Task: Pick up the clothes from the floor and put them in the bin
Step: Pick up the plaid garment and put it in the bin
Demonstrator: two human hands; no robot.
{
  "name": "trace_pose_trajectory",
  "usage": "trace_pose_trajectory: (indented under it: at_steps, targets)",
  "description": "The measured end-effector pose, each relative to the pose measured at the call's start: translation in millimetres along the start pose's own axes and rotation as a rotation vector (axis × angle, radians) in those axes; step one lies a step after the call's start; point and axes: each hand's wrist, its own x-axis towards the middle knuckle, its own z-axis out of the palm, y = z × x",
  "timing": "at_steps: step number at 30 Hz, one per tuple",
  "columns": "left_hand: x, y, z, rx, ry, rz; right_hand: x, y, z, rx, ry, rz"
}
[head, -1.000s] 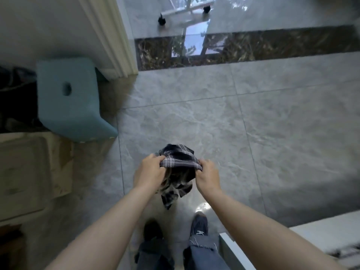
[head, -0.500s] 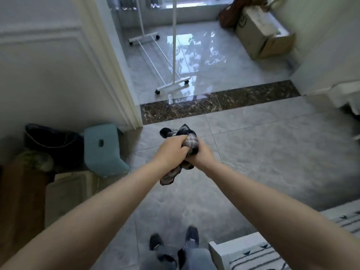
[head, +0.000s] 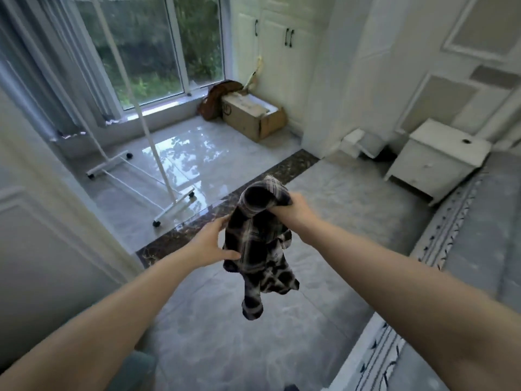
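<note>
A dark plaid garment (head: 260,249) hangs in the air in front of me, bunched at the top and trailing down. My right hand (head: 293,208) is shut on its upper fold, holding it up. My left hand (head: 211,245) touches its left side lower down, thumb and fingers pinching the cloth. Both arms are stretched out over the grey tiled floor (head: 231,328). No bin is visible in this view.
A white wheeled clothes rack (head: 158,153) stands ahead left by the window. A cardboard box (head: 251,115) sits by the cupboards at the back. A white nightstand (head: 434,159) stands at the right beside the bed edge (head: 462,244). A white wall (head: 42,227) is at the left.
My view has lifted from the floor to the room. The garment has been raised; my hands have parted, the right now high on it, the left lower on its side.
</note>
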Motion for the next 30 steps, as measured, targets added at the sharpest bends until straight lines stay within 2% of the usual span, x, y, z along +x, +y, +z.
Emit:
trace_pose_trajectory:
  at_steps: [2, 5, 9, 12, 16, 21, 30]
  targets:
    - [16, 5, 6, 0.073, -0.051, 0.058, -15, -2, -12, 0.079, 0.067, 0.013]
    - [8, 52, 13, 0.166, -0.057, 0.159, -43, 0, -33, 0.149, 0.151, 0.018]
    - [1, 101, 31, 0.214, -0.048, 0.258, -98, 16, -74, 0.140, 0.332, 0.052]
    - [2, 140, 50, 0.259, -0.099, 0.341, -149, 28, -108, 0.126, 0.464, 0.101]
    - [-8, 210, 108, 0.279, -0.151, 0.516, -235, 49, -158, 0.130, 0.689, 0.169]
    - [-37, 286, 191, 0.291, -0.301, 0.725, -343, 74, -208, 0.151, 0.881, 0.249]
    - [-185, 419, 396, 0.286, -0.510, 1.007, -603, 143, -276, 0.215, 1.269, 0.380]
